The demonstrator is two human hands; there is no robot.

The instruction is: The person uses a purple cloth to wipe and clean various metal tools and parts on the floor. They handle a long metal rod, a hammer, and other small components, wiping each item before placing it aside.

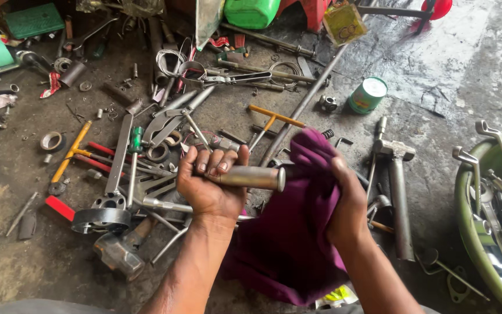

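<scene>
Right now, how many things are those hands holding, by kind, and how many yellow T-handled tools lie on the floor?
metal cylinder, in the left hand: 1
purple cloth, in the right hand: 1
yellow T-handled tools: 2
Total: 4

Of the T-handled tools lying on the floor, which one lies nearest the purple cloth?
The orange-handled T-wrench just above the purple cloth. The yellow-handled one lies far left, beyond the left hand.
</scene>
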